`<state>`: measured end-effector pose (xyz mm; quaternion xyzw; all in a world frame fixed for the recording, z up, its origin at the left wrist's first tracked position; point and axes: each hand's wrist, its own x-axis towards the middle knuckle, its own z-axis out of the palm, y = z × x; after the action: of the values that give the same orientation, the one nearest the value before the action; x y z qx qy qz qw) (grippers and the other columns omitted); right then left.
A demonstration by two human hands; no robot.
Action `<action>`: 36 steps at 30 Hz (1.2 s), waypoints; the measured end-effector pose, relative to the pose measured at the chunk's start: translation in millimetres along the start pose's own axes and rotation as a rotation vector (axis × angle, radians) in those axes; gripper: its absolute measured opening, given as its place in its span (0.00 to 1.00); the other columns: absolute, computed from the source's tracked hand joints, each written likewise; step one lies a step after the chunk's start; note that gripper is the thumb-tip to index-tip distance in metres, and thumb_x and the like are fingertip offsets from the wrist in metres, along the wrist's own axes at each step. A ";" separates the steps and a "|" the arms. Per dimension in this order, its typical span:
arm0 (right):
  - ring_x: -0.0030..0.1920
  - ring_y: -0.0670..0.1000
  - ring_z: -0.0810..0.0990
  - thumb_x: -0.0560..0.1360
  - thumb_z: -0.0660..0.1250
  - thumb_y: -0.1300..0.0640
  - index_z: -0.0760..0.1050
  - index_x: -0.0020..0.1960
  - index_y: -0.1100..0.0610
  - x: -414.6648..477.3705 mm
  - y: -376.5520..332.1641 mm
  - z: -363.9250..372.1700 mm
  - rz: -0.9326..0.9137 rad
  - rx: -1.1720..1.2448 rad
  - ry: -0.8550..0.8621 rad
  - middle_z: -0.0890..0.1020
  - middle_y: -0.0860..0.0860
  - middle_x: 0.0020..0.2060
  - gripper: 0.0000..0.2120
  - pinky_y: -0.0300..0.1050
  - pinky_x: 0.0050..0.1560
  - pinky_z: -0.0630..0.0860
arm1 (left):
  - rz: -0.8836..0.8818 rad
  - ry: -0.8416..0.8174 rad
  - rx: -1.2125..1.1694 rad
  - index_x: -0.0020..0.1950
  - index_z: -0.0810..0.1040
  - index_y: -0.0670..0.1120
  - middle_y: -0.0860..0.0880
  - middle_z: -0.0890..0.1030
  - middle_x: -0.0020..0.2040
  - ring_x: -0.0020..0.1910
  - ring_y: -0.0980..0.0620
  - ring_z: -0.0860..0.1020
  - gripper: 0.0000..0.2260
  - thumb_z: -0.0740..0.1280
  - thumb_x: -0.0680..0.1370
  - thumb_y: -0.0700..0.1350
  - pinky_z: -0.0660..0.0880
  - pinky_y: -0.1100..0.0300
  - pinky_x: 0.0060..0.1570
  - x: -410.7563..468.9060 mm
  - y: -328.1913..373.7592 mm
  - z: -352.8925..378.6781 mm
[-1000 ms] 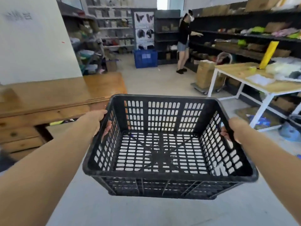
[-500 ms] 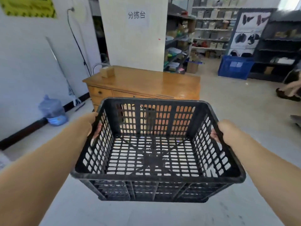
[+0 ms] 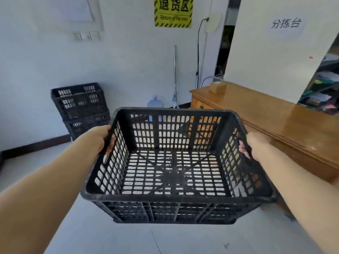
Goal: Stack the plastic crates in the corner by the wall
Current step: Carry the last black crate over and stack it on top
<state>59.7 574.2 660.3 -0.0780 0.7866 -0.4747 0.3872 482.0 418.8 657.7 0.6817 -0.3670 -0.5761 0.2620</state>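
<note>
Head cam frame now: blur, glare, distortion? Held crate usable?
Head view: held crate fairly sharp, left hand and right hand clear on its side rims; stacked crates and yellow sign behind look soft; wide-angle stretches the frame edges; lighting even, no strong glare.

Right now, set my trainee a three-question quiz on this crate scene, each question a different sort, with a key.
1. True or false: the left hand and the right hand both grip the black crate by its side walls.
2. Where does the stack of crates stand?
A. on a wooden desk
B. on the floor against the wall, ahead and to the left
C. on a shelf
3. Fill in: the inside of the black crate is ____.

Key: 1 true; 2 B; 3 empty.
</note>
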 end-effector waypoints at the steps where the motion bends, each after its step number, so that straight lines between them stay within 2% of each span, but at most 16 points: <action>1: 0.26 0.52 0.68 0.82 0.52 0.54 0.72 0.41 0.65 1.0 -9.1 21.4 0.010 -0.017 -0.017 0.72 0.56 0.30 0.19 0.30 0.14 0.63 | -0.008 0.028 -0.014 0.30 0.66 0.46 0.50 0.68 0.15 0.11 0.52 0.66 0.21 0.55 0.78 0.58 0.66 0.66 0.21 9.0 2.8 -17.2; 3: 0.25 0.52 0.68 0.82 0.52 0.55 0.71 0.40 0.63 2.7 -24.2 63.4 0.005 -0.040 -0.052 0.72 0.56 0.30 0.18 0.33 0.13 0.64 | -0.020 0.080 -0.030 0.31 0.67 0.46 0.50 0.68 0.15 0.11 0.52 0.66 0.21 0.55 0.78 0.58 0.68 0.66 0.18 25.0 9.1 -48.0; 5: 0.22 0.51 0.71 0.82 0.52 0.57 0.71 0.43 0.62 5.5 -38.5 106.2 -0.039 -0.072 -0.095 0.71 0.55 0.31 0.14 0.34 0.13 0.65 | -0.024 0.119 -0.039 0.32 0.67 0.46 0.50 0.68 0.15 0.11 0.53 0.65 0.21 0.55 0.79 0.57 0.68 0.67 0.17 38.3 16.5 -74.5; 8: 0.17 0.53 0.71 0.82 0.51 0.56 0.69 0.39 0.62 12.6 -57.9 164.2 -0.063 -0.115 -0.152 0.71 0.56 0.31 0.18 0.33 0.15 0.64 | -0.027 0.145 -0.072 0.31 0.66 0.46 0.50 0.67 0.15 0.11 0.53 0.64 0.21 0.53 0.79 0.57 0.66 0.70 0.17 59.8 28.9 -108.1; 12: 0.17 0.51 0.72 0.81 0.52 0.55 0.70 0.47 0.61 25.4 -90.5 235.3 -0.092 -0.112 -0.206 0.72 0.55 0.32 0.12 0.34 0.18 0.64 | -0.015 0.207 -0.055 0.30 0.64 0.47 0.51 0.66 0.14 0.11 0.53 0.64 0.21 0.51 0.78 0.57 0.62 0.67 0.23 93.6 51.1 -147.4; 16: 0.25 0.50 0.70 0.79 0.52 0.56 0.69 0.38 0.60 46.8 -124.8 298.8 -0.076 -0.130 -0.236 0.72 0.53 0.31 0.15 0.35 0.22 0.63 | -0.042 0.251 -0.081 0.30 0.65 0.47 0.51 0.66 0.14 0.11 0.53 0.64 0.20 0.52 0.78 0.56 0.65 0.69 0.19 130.3 76.9 -172.5; 19: 0.16 0.49 0.72 0.78 0.53 0.58 0.69 0.38 0.58 75.4 -153.3 350.6 -0.116 -0.176 -0.277 0.72 0.53 0.30 0.12 0.33 0.16 0.66 | -0.042 0.291 -0.108 0.29 0.65 0.46 0.51 0.67 0.15 0.11 0.53 0.65 0.21 0.52 0.77 0.56 0.63 0.66 0.23 162.3 98.6 -184.1; 21: 0.11 0.49 0.68 0.79 0.53 0.59 0.69 0.35 0.60 95.5 -171.7 382.3 -0.099 -0.226 -0.318 0.73 0.55 0.26 0.15 0.34 0.14 0.66 | -0.051 0.325 -0.123 0.29 0.66 0.46 0.51 0.67 0.15 0.11 0.53 0.65 0.21 0.52 0.77 0.56 0.62 0.62 0.26 182.7 111.8 -191.1; 25: 0.13 0.51 0.69 0.79 0.52 0.59 0.69 0.34 0.64 129.7 -224.6 443.9 -0.130 -0.260 -0.372 0.72 0.55 0.27 0.17 0.33 0.14 0.65 | -0.086 0.383 -0.213 0.30 0.67 0.46 0.51 0.68 0.15 0.11 0.53 0.65 0.19 0.54 0.77 0.56 0.66 0.66 0.21 220.0 145.0 -201.3; 28: 0.10 0.49 0.67 0.78 0.53 0.61 0.71 0.38 0.63 151.3 -272.6 492.2 -0.229 -0.256 -0.396 0.74 0.56 0.20 0.14 0.32 0.15 0.65 | -0.072 0.422 -0.331 0.30 0.67 0.45 0.51 0.68 0.15 0.11 0.54 0.65 0.20 0.54 0.77 0.56 0.67 0.70 0.17 243.6 173.5 -209.0; 29: 0.10 0.49 0.67 0.77 0.53 0.62 0.71 0.37 0.62 153.7 -286.1 506.5 -0.253 -0.255 -0.415 0.74 0.55 0.20 0.13 0.31 0.17 0.64 | -0.066 0.440 -0.352 0.30 0.67 0.46 0.51 0.67 0.15 0.11 0.54 0.64 0.20 0.54 0.77 0.56 0.67 0.70 0.17 249.1 182.5 -211.7; 32: 0.13 0.49 0.68 0.75 0.54 0.63 0.70 0.36 0.60 159.1 -319.5 551.2 -0.284 -0.258 -0.440 0.72 0.54 0.29 0.12 0.29 0.18 0.63 | -0.061 0.491 -0.379 0.30 0.67 0.45 0.51 0.67 0.16 0.12 0.55 0.65 0.20 0.54 0.78 0.56 0.67 0.71 0.18 266.8 205.9 -223.5; 36: 0.12 0.49 0.68 0.74 0.54 0.66 0.70 0.35 0.63 168.8 -357.7 615.4 -0.371 -0.298 -0.436 0.72 0.57 0.28 0.11 0.31 0.15 0.63 | -0.046 0.546 -0.421 0.31 0.68 0.45 0.51 0.67 0.16 0.12 0.55 0.64 0.20 0.55 0.78 0.55 0.67 0.71 0.18 300.8 236.7 -246.2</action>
<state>276.3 -123.1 705.1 -0.3758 0.7183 -0.3890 0.4376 695.9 20.8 712.9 0.7497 -0.1408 -0.4415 0.4724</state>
